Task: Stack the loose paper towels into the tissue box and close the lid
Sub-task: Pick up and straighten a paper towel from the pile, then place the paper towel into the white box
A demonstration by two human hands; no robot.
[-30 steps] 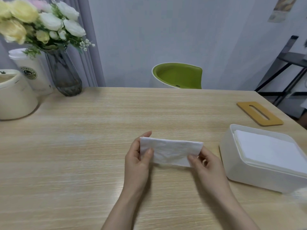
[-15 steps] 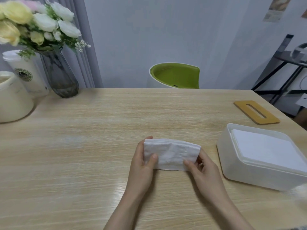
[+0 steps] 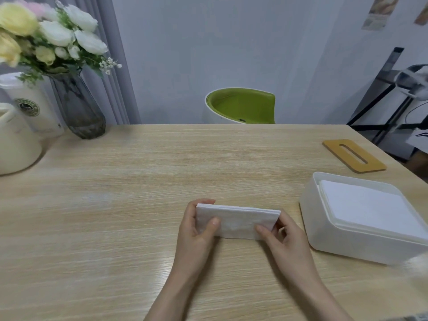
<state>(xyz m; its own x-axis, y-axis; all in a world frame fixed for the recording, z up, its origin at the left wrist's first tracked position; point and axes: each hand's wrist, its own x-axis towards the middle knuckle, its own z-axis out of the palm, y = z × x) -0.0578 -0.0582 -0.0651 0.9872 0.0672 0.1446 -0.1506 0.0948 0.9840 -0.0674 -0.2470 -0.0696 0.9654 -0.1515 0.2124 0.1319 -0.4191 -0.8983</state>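
At the centre of the view we hold a folded stack of white paper towels (image 3: 236, 222), its long edge running left to right, low over the wooden table (image 3: 129, 205); we cannot tell whether its lower edge touches the tabletop. Our left hand (image 3: 196, 230) grips the left end, thumb across the near face and fingertips curled over the top far edge. Our right hand (image 3: 281, 239) pinches the right end, thumb on the near face and the remaining fingers curled behind the towels.

Just to the right of the stack, and apart from it, stands the white tissue box (image 3: 342, 230), open at the top. Inside it lies a flat pile of white sheets (image 3: 370, 209), filling most of the opening and reaching close to the rim. Beyond the box, near the table's far right edge, the tan lid (image 3: 354, 156) lies flat on the tabletop, its long dispensing slot facing up; it is well apart from the box.

At the far left corner of the table stand a dark glass vase (image 3: 78, 107) holding white, yellow and pink flowers (image 3: 51, 35), a white lidded cup (image 3: 32, 103) with a round green emblem, and a cream container (image 3: 16, 142) cut off by the frame. Behind the table's far edge we see a green chair (image 3: 240, 106) against a pale wall.
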